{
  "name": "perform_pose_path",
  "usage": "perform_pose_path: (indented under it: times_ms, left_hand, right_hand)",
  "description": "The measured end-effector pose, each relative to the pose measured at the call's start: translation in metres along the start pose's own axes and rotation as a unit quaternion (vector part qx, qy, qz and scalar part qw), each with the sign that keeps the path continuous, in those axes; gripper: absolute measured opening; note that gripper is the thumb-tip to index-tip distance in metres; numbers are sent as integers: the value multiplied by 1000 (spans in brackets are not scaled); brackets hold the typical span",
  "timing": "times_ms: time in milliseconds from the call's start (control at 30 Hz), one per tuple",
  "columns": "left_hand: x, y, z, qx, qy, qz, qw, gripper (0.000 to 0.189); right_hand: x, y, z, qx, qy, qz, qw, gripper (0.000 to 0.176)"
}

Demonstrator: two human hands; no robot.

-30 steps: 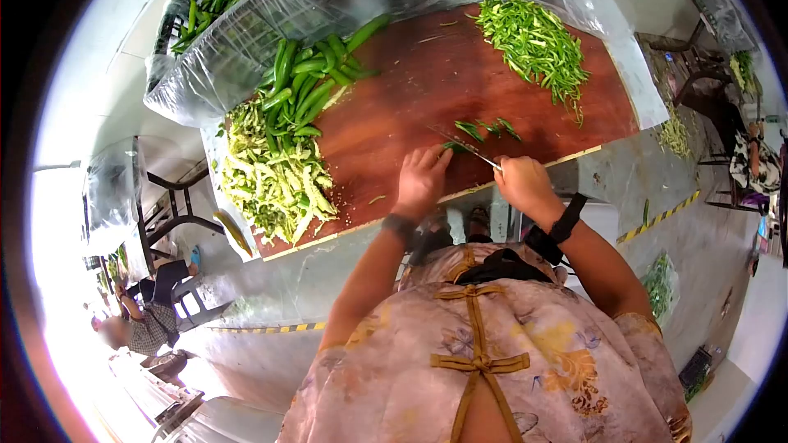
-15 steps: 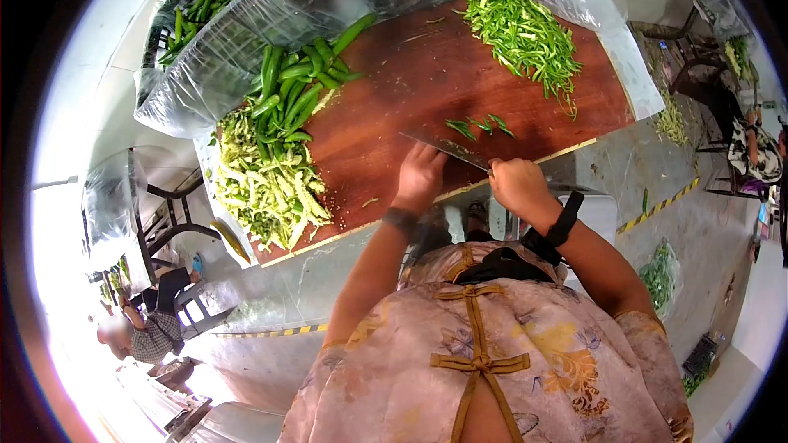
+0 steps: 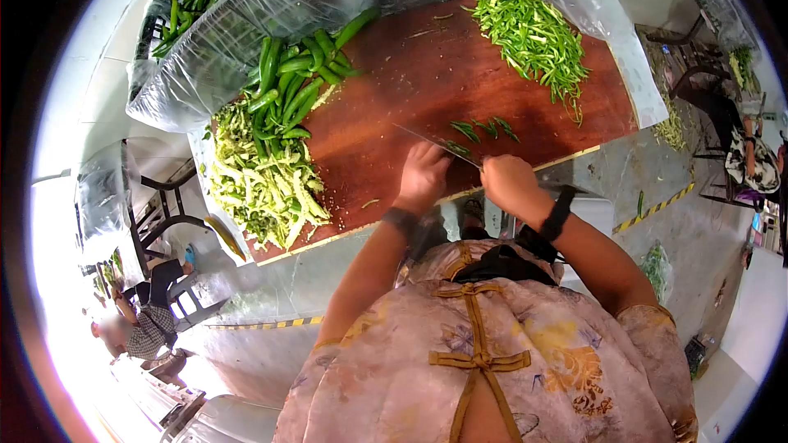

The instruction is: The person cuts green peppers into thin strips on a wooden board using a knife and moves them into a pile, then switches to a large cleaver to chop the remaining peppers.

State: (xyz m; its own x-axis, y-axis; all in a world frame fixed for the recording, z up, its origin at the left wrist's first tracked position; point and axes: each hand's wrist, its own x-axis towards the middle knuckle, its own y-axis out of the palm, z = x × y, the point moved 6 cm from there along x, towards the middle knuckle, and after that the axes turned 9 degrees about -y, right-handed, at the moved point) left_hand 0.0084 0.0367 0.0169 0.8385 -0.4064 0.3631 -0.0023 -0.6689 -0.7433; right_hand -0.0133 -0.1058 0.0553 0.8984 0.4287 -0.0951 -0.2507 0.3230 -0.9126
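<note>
My right hand (image 3: 512,184) is closed round the handle of a knife (image 3: 444,145). Its thin blade slants up and left across the near part of the reddish-brown board (image 3: 386,74). Just left of the blade, my left hand (image 3: 423,174) presses down with curled fingers; whatever lies under them is hidden. Several cut green pepper strips (image 3: 488,128) rest on the board just beyond the blade. Farther off at the right is a heap of shredded green pepper (image 3: 532,43).
Whole green peppers (image 3: 287,86) lie at the board's left, above a pile of pale pepper cores and scraps (image 3: 267,184). Plastic sheeting (image 3: 238,49) covers a crate of peppers at the far left. A person (image 3: 152,328) sits at lower left, another (image 3: 751,152) at right.
My right hand and the knife have shifted slightly left. My left hand stays in nearly the same place, and the view has moved a little.
</note>
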Motion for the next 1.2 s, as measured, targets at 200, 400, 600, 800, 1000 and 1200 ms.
perform_pose_path:
  times_ms: [200,400,600,800,1000,1200]
  left_hand:
    - [4,-9,-8,15,20,-40,999,24]
    - [3,-12,-10,34,25,-70,997,17]
    - [6,-12,-12,59,29,-69,995,14]
    - [9,-14,-10,33,42,-83,995,18]
    - [6,-12,-7,21,15,-44,999,19]
    - [4,-18,-11,28,31,-75,996,20]
  right_hand:
    - [36,1,1,7,-1,-64,998,23]
    - [0,-13,-3,-3,22,-52,998,17]
    - [-14,-17,8,9,2,-33,999,15]
    - [0,-7,6,-4,6,-6,1000,18]
    - [44,3,11,9,2,-42,999,23]
    - [14,-9,-5,10,33,-52,998,19]
